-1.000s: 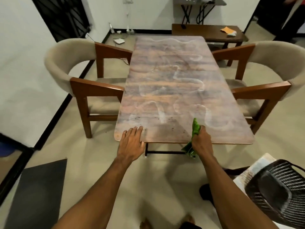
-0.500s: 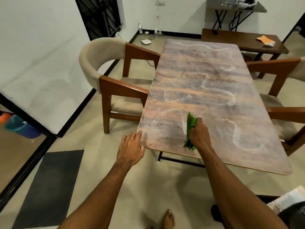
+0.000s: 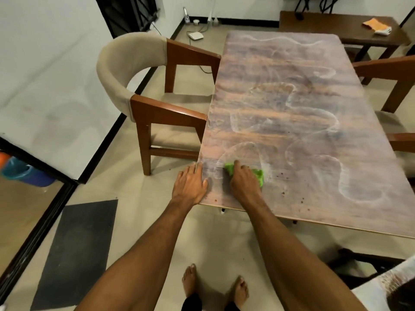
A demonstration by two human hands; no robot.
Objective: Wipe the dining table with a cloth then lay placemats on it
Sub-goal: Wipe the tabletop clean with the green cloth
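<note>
A long wooden dining table (image 3: pixel 292 97) runs away from me, its top marked with pale wavy wipe streaks and dark specks near the front edge. My right hand (image 3: pixel 243 182) presses a green cloth (image 3: pixel 258 175) flat on the table's near left corner; most of the cloth is hidden under the palm. My left hand (image 3: pixel 190 186) rests flat over the table's left corner edge, fingers spread, holding nothing. No placemats are in sight.
A beige-backed wooden armchair (image 3: pixel 143 86) stands at the table's left side, another chair's arm (image 3: pixel 386 70) at the right. A brown bench (image 3: pixel 336 25) with an orange cloth (image 3: pixel 374 23) stands behind. A dark mat (image 3: pixel 74 254) lies on the floor left; my bare feet (image 3: pixel 213 286) are below.
My right hand has slid the green cloth left along the front edge to the near left corner and flattened it. My view has shifted left and closer; the left hand stays on the corner.
</note>
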